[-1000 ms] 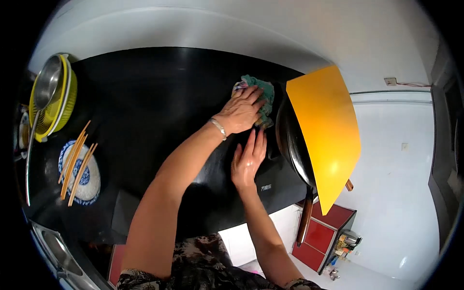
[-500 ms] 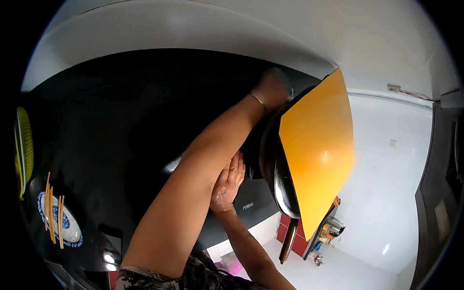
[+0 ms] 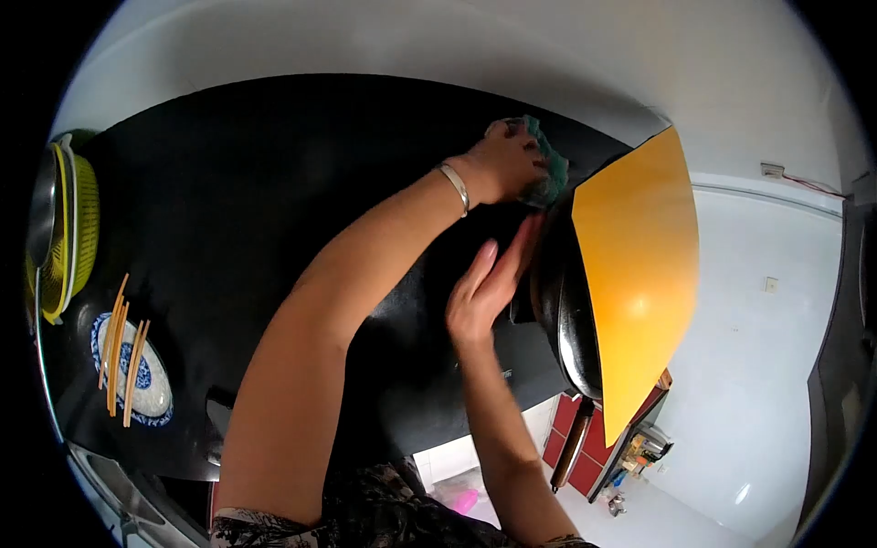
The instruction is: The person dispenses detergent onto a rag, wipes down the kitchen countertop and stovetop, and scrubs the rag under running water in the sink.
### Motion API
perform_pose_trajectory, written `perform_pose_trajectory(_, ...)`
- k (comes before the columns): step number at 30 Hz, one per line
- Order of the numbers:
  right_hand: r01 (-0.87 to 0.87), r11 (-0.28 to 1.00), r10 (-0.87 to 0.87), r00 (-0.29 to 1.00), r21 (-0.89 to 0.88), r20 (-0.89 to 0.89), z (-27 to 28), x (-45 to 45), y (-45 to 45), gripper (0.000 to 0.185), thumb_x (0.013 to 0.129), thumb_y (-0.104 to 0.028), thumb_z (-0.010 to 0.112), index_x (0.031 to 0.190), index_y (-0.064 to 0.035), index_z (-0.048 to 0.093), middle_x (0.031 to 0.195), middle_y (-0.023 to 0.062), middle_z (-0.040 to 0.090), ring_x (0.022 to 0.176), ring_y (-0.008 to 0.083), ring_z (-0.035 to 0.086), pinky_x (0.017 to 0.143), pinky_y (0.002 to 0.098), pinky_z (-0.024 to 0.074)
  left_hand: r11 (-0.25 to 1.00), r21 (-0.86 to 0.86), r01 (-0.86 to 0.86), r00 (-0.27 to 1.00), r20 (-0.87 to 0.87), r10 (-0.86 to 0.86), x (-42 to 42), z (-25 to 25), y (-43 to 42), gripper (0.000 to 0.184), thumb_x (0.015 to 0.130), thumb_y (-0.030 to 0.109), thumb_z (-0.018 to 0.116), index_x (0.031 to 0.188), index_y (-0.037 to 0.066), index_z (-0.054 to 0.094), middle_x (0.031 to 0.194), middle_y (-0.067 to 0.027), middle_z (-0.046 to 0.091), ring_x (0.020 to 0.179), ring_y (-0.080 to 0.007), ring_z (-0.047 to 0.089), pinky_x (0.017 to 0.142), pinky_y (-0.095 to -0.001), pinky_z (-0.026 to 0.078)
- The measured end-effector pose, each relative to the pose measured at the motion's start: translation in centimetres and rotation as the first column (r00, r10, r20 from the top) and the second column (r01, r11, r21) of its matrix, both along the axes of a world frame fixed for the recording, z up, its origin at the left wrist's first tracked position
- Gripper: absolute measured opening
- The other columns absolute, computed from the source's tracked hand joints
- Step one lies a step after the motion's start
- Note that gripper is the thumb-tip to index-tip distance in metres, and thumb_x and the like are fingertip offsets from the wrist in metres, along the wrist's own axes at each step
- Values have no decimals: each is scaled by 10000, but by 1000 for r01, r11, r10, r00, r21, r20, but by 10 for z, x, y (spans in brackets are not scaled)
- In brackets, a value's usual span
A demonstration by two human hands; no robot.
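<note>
My left hand (image 3: 507, 163), with a bracelet at its wrist, is closed on a crumpled green cloth (image 3: 552, 172). It presses the cloth to the black countertop (image 3: 301, 173) near the back, just left of a dark pan (image 3: 574, 338). My right hand (image 3: 493, 288) is held below it with thumb and fingers stretched out. Its fingertips reach the pan's left side; whether they touch it I cannot tell. A flat yellow-orange panel (image 3: 644, 283) stands over the right side of the pan and hides part of it. The pan's brown handle (image 3: 573, 447) points toward the front.
At the left, chopsticks (image 3: 115, 347) lie across a blue-and-white plate (image 3: 153, 393). Beyond them is a yellow-green basket (image 3: 84, 219) with a metal bowl (image 3: 43, 210). A dark flat object (image 3: 219, 411) is partly behind my left arm. A white wall (image 3: 365, 36) borders the back.
My right hand has come out from beneath my left forearm and moved up beside the pan, fingers spread. My left hand has shifted slightly left, showing the cloth. The whole view has shifted rightward.
</note>
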State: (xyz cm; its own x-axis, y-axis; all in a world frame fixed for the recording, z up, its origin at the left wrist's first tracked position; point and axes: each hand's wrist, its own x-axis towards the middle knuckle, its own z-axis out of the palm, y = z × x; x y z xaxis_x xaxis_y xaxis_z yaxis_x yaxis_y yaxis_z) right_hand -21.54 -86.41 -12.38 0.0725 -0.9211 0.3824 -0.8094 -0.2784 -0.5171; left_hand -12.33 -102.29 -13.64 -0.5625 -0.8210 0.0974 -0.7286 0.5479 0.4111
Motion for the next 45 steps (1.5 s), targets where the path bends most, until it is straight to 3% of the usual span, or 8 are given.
perform_pose_trajectory(5,77,995,-75,997,-64,23,-34,19,-98,615,1097,-397,358,1515,53,332,1556,306,334,1450,449,319,1212,479,219,986,-90,-141,988,-73,135,-5,-36,-15,479,971,350,596,1446,349,537,1580,50,426,1492,-256,302,1159,-531,251)
perform_pose_trajectory(14,1,994,-7,998,-113,-56,-29,8,-75,589,1072,-361,405,1484,56,345,1363,328,505,1210,487,504,1058,515,393,955,-183,-235,968,-133,212,-5,-35,29,452,948,305,604,1396,252,596,1528,10,490,1456,-263,343,1139,-500,262)
perform_pose_trajectory(25,-135,990,128,984,44,127,2,-22,53,604,1029,-315,525,1437,110,391,1373,342,513,1258,480,506,1094,504,371,916,-154,-370,899,-306,312,-28,-20,169,373,877,259,627,1208,111,713,1406,-55,569,1326,-276,427,1097,-436,316)
perform_pose_trajectory(34,-86,975,67,993,204,96,19,-125,187,535,1031,-241,540,1428,104,440,1382,297,534,1255,433,518,1074,485,414,945,48,-323,918,-227,325,-123,-9,309,463,901,221,623,1338,69,631,1503,-106,460,1342,-312,403,1073,-409,361)
perform_pose_trajectory(36,19,964,-68,982,265,175,20,-152,199,448,1046,-239,523,1358,83,525,1307,273,592,1214,409,555,1046,464,442,862,401,-310,753,-450,480,-150,-10,322,512,919,191,587,1417,79,550,1519,-141,420,1317,-345,415,1110,-403,356)
perform_pose_trajectory(42,367,909,-399,903,197,161,15,-180,187,400,1052,-254,522,1317,39,584,1295,250,587,1138,370,581,1038,452,436,989,150,12,997,-73,-1,-179,8,304,482,996,227,463,1455,90,511,1564,-97,420,1437,-295,346,1216,-414,232)
perform_pose_trajectory(43,392,919,-380,911,48,-161,9,-178,180,408,1051,-264,519,1324,27,601,1360,230,561,1201,343,564,1072,448,399,995,91,33,997,-66,-27,-173,3,298,482,1001,235,450,1457,94,511,1565,-89,426,1447,-274,338,1222,-415,213)
perform_pose_trajectory(45,391,911,-371,916,129,-152,-3,-168,172,433,1058,-298,479,1326,9,626,1395,222,572,1307,342,521,1125,465,332,999,33,13,996,-91,-10,-159,1,296,482,1002,257,437,1454,111,519,1576,-58,426,1480,-212,306,1232,-415,175)
